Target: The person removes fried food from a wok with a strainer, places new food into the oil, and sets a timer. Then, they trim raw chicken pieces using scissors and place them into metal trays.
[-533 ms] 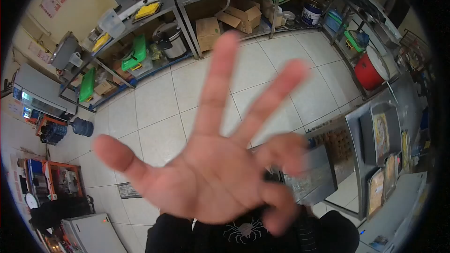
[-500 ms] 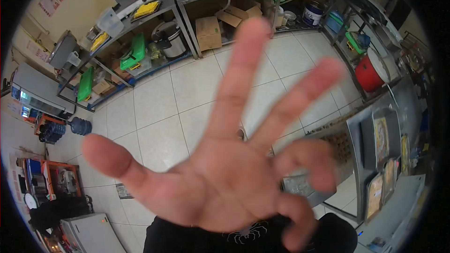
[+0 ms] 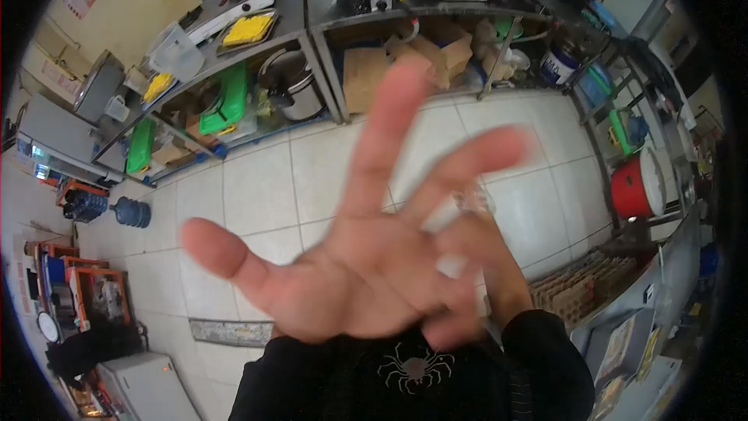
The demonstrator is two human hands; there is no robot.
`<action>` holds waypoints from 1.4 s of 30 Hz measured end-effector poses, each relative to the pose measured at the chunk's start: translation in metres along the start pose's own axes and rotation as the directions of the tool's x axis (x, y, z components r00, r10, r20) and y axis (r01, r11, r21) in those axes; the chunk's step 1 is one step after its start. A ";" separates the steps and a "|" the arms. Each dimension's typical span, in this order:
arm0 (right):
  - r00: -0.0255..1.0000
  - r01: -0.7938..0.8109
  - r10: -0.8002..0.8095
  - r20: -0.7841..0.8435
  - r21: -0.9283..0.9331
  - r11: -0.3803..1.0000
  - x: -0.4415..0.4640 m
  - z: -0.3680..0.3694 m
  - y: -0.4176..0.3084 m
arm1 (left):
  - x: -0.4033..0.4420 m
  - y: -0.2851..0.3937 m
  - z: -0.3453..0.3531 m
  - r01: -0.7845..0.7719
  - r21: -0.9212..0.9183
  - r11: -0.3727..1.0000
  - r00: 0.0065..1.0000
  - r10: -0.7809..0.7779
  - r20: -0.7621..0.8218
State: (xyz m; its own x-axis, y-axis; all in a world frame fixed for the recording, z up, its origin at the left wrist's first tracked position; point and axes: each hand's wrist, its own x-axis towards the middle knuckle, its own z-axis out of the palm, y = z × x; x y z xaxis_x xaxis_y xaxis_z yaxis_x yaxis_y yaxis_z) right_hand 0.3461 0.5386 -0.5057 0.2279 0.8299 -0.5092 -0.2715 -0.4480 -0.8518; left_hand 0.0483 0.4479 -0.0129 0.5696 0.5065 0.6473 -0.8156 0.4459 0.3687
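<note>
My left hand (image 3: 374,265) is raised close to the camera, palm facing it, and fills the middle of the view. Its thumb and first two fingers are spread; the other two bend inward, with nothing held. Behind it, on the right, my right forearm (image 3: 505,277) reaches up from a black sleeve (image 3: 545,343). My right hand (image 3: 471,201) is blurred and mostly hidden behind the left fingers, so its hold cannot be made out. Below both is a black shirt with a crab print (image 3: 414,370).
Metal counters (image 3: 308,25) line the far side, with a stove (image 3: 378,1), yellow trays (image 3: 248,30) and cardboard boxes (image 3: 365,78). At right stand a red bucket (image 3: 629,187) and stacked egg trays (image 3: 584,284). Blue water bottles (image 3: 131,212) and a white cabinet (image 3: 148,390) are at left.
The view has tilted up, showing more of the counters. My left hand has moved left and slightly away, its middle finger more bent. My right forearm has come into sight behind it.
</note>
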 end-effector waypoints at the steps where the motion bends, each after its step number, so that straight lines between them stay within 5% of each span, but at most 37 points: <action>1: 0.990 0.051 -0.056 0.131 0.043 0.998 -0.012 0.032 -0.085 | -0.001 0.009 -0.028 -0.028 0.043 0.999 0.998 0.030 -0.059; 4: 0.986 0.104 -0.115 0.119 0.096 0.990 0.010 0.106 -0.232 | -0.040 0.031 -0.131 -0.074 0.097 0.992 0.862 0.113 -0.493; 7: 0.948 0.147 -0.192 0.252 0.189 0.971 0.073 0.122 -0.294 | -0.085 0.059 -0.219 0.105 0.203 0.974 0.481 0.129 -0.867; 8: 0.916 0.146 -0.226 0.331 0.251 0.957 0.095 0.127 -0.315 | -0.088 0.071 -0.244 0.152 0.219 0.964 0.325 0.160 -0.932; 9: 0.918 0.162 -0.242 0.314 0.261 0.952 0.114 0.131 -0.337 | -0.088 0.087 -0.268 0.164 0.214 0.963 0.343 0.147 -0.928; 11: 0.950 0.036 -0.137 0.280 0.340 0.940 0.141 0.130 -0.385 | -0.081 0.104 -0.317 0.106 0.163 0.981 0.225 0.136 -0.965; 12: 0.947 0.049 -0.148 0.285 0.325 0.944 0.157 0.135 -0.417 | -0.061 0.115 -0.350 0.087 0.168 0.982 0.236 0.143 -0.961; 14: 0.937 0.118 -0.252 0.241 0.461 0.879 0.180 0.146 -0.459 | -0.018 0.145 -0.404 0.307 0.118 0.944 0.381 -0.008 -0.925; 16: 0.941 0.101 -0.248 0.230 0.507 0.856 0.220 0.153 -0.498 | 0.061 0.158 -0.451 0.604 0.262 0.753 0.377 0.020 -0.926; 17: 0.943 0.106 -0.255 0.211 0.538 0.836 0.246 0.157 -0.519 | 0.102 0.164 -0.470 0.656 0.365 0.660 0.473 0.017 -0.881; 20: 0.956 0.029 -0.225 0.190 0.700 0.714 0.324 0.161 -0.569 | 0.208 0.168 -0.517 0.641 0.634 0.432 0.704 -0.001 -0.711; 21: 0.951 0.025 -0.232 0.204 0.698 0.715 0.347 0.160 -0.583 | 0.234 0.169 -0.531 0.636 0.643 0.427 0.706 0.014 -0.708; 23: 0.827 -0.289 -0.199 0.527 0.700 0.654 0.390 0.156 -0.607 | 0.277 0.163 -0.552 0.576 0.764 0.291 0.789 0.048 -0.613; 25: 0.866 -0.286 -0.126 0.485 0.684 0.671 0.435 0.166 -0.638 | 0.309 0.161 -0.573 0.494 0.850 0.184 0.832 0.181 -0.524; 27: 0.908 -0.111 -0.125 0.400 0.518 0.848 0.523 0.163 -0.652 | 0.333 0.165 -0.597 0.625 0.776 -0.083 0.764 0.269 -0.587; 28: 0.906 -0.085 -0.153 0.395 0.524 0.848 0.584 0.157 -0.650 | 0.342 0.167 -0.610 0.636 0.766 -0.093 0.755 0.278 -0.594; 29: 0.901 -0.102 -0.145 0.409 0.525 0.845 0.577 0.159 -0.657 | 0.349 0.172 -0.623 0.604 0.780 -0.163 0.772 0.364 -0.521; 31: 0.750 0.153 -0.448 0.488 0.530 0.834 0.509 0.156 -0.669 | 0.369 0.192 -0.635 0.577 0.780 -0.240 0.779 0.449 -0.438; 33: 0.866 -0.156 -0.177 0.467 0.590 0.792 0.496 0.131 -0.655 | 0.397 0.217 -0.634 0.659 0.472 -0.585 0.751 0.550 -0.366; 35: 0.985 0.004 -0.066 0.161 0.358 0.934 0.433 0.124 -0.661 | 0.419 0.245 -0.650 0.467 0.335 -0.819 0.883 0.449 -0.134; 42: 0.984 -0.017 -0.037 0.175 0.298 0.954 0.344 0.080 -0.638 | 0.473 0.315 -0.714 0.327 0.032 -0.945 0.945 0.327 -0.005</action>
State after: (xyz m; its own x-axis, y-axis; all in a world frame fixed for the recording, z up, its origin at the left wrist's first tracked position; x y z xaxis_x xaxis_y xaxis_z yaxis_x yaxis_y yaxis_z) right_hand 0.5233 1.1367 -0.1280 0.0705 0.8913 -0.4478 -0.5414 -0.3429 -0.7677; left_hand 0.1338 1.3547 -0.0667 0.2724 0.6281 0.7289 0.9532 -0.2797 -0.1152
